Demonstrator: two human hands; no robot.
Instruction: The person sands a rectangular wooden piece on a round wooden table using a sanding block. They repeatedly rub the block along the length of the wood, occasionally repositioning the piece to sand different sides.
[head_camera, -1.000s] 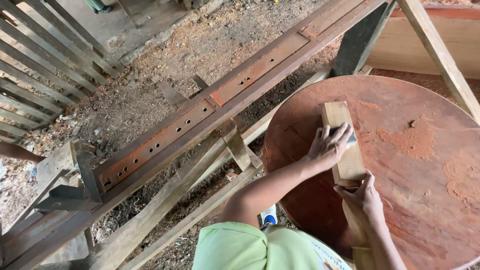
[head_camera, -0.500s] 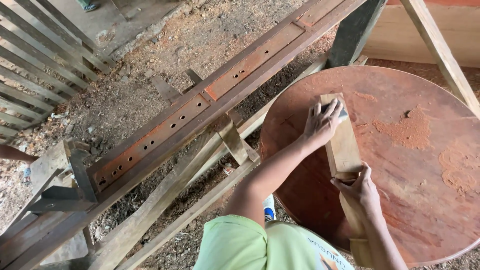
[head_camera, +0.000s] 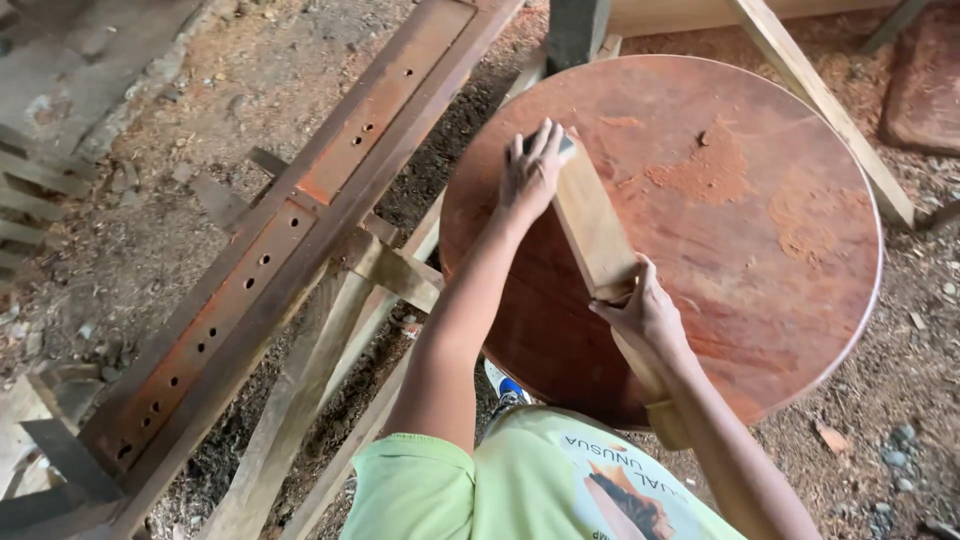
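- Ground at far left: dirt floor (head_camera: 150, 130) strewn with sawdust and small scraps.
- Long rusty metal beam (head_camera: 290, 230) with rows of holes, running diagonally from lower left to upper middle; pale wooden slats (head_camera: 330, 370) lie under and beside it.
- My left hand (head_camera: 530, 172): fingers spread flat and pressed down on the far end of a wooden plank (head_camera: 595, 235), with something small and grey under the fingertips that I cannot identify; the hand is open, pressing rather than clasping.
- Wooden plank: pale, long and narrow, lying on the left part of the round table top, its near end reaching past the table's near edge.
- My right hand (head_camera: 645, 310): fingers curled around the plank at mid-length, gripping it from its right side.
- Round wooden table top (head_camera: 790, 270): reddish-brown, with patches of orange dust right of the plank.
- Wooden strut (head_camera: 820, 100): pale, crossing the table's upper right rim.
- Lower right: gravel (head_camera: 900, 450).
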